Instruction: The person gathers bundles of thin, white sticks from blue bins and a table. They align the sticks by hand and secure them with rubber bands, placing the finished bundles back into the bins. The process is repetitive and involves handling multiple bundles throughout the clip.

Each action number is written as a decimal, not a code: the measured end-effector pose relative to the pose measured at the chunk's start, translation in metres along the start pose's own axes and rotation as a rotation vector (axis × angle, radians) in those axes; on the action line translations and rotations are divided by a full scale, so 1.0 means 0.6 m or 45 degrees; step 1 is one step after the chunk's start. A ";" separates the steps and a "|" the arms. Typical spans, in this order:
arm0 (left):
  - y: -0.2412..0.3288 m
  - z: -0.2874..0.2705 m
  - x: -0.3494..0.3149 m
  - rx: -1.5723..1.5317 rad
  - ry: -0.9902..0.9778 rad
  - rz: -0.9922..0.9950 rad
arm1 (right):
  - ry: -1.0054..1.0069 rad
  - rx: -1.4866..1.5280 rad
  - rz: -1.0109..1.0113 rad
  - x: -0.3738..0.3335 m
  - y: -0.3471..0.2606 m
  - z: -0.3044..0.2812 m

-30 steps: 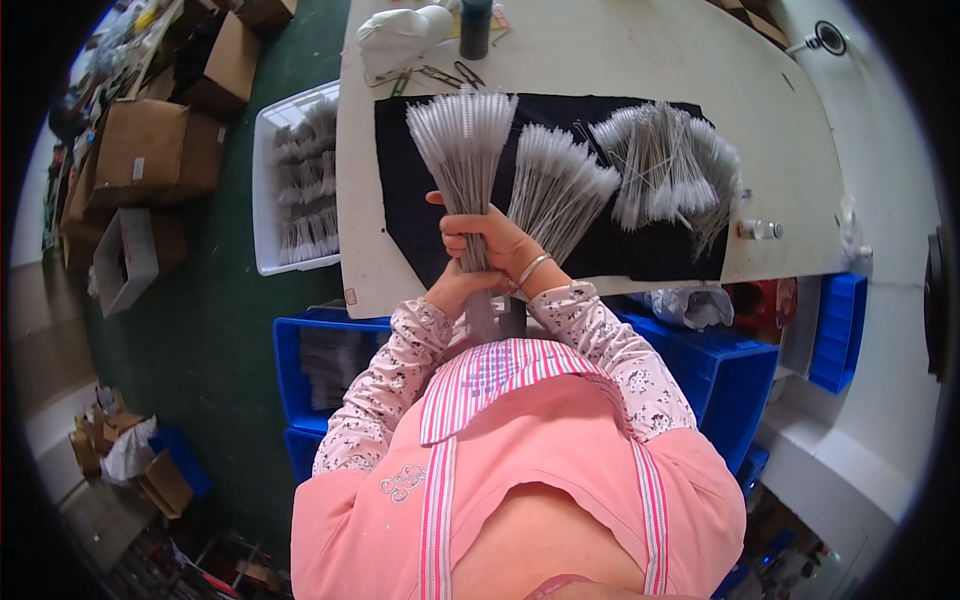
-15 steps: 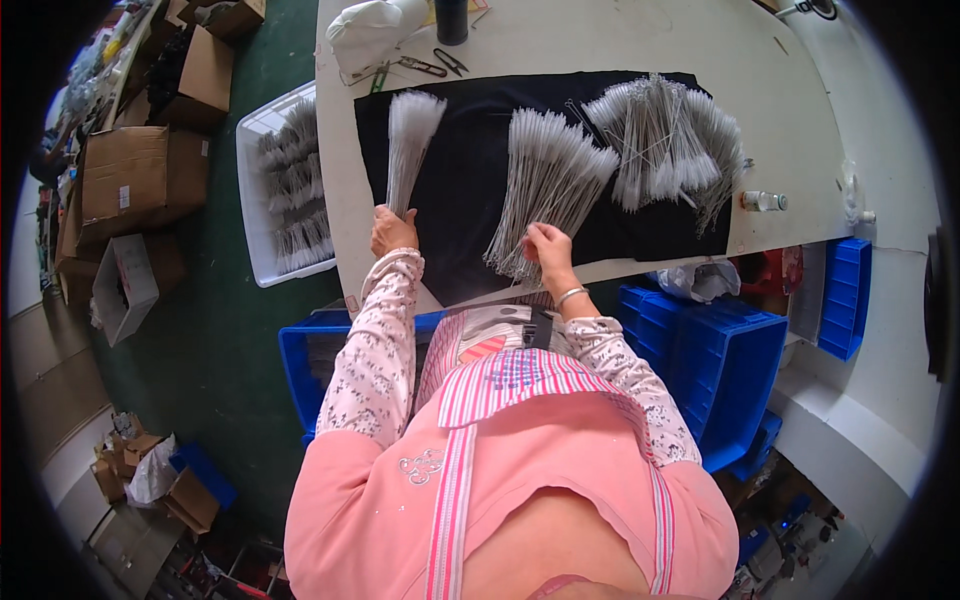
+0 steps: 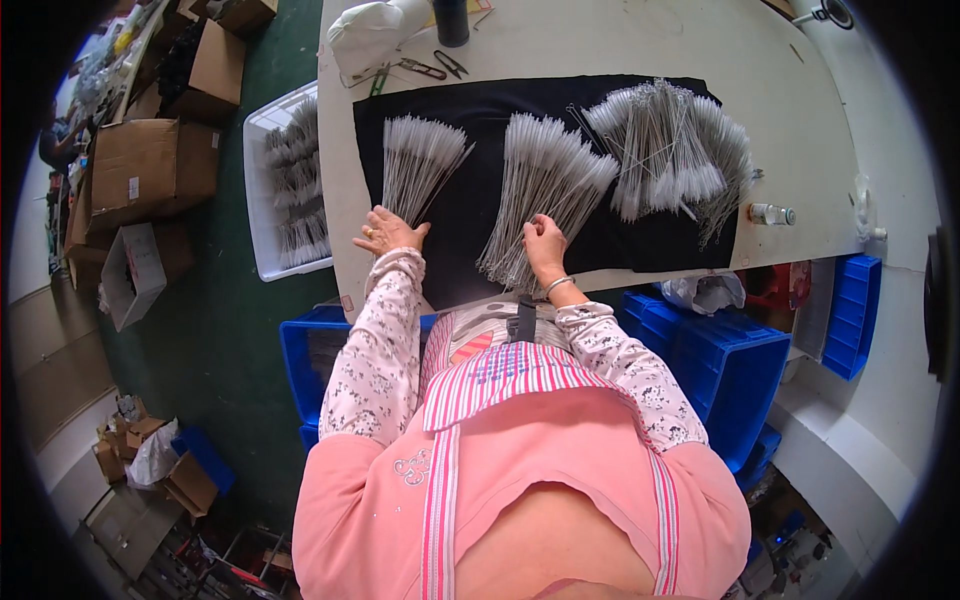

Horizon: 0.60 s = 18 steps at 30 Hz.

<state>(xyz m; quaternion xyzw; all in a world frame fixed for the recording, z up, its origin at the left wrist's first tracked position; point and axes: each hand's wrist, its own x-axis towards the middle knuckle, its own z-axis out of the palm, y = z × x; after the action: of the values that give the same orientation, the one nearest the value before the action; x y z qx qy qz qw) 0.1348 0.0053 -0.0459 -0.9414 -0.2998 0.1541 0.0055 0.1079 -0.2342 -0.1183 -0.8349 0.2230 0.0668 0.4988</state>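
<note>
Wire-stemmed straw brushes with white bristle heads lie in separate piles on a black cloth (image 3: 470, 240). At the left pile of brushes (image 3: 420, 150), fanned out with heads away from me, my left hand (image 3: 392, 232) rests palm down by the wire ends, fingers spread. My right hand (image 3: 545, 248) is closed in a pinch at the right side of the middle pile of brushes (image 3: 545, 170), beside its wire stems. Whatever sits between those fingertips is too small to make out. A larger, crisscrossed heap of brushes (image 3: 665, 150) lies farther right.
Left of the table (image 3: 800, 130) stands a white bin (image 3: 262, 220) of bundled brushes. Thread snips (image 3: 450, 65) and a dark cylinder (image 3: 452, 22) are at the back. A small glass bottle (image 3: 770, 214) lies right; blue crates (image 3: 735, 380) stand below the table edge.
My left hand has let go of the upright, tight bundle of brushes, which now lies fanned out on the cloth. My right hand has shifted slightly along the middle pile, still pinched.
</note>
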 end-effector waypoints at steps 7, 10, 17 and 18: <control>0.170 0.074 -0.059 -0.887 -0.506 0.332 | -0.116 -0.318 -0.213 0.001 -0.040 -0.012; 0.229 0.065 -0.073 -0.927 -0.564 0.281 | -0.130 -0.391 -0.045 0.001 -0.043 0.003; 0.246 0.126 -0.045 -1.248 -0.845 0.240 | -0.050 -0.039 -0.145 -0.013 -0.028 -0.011; 0.244 0.138 -0.044 -1.394 -0.850 0.238 | -0.087 -0.006 -0.073 -0.016 -0.030 -0.017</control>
<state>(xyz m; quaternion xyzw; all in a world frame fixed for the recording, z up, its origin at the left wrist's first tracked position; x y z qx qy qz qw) 0.1724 -0.1367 -0.1321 -0.7317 -0.2376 0.2631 -0.5822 0.1064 -0.2330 -0.0957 -0.8395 0.1815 0.0815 0.5057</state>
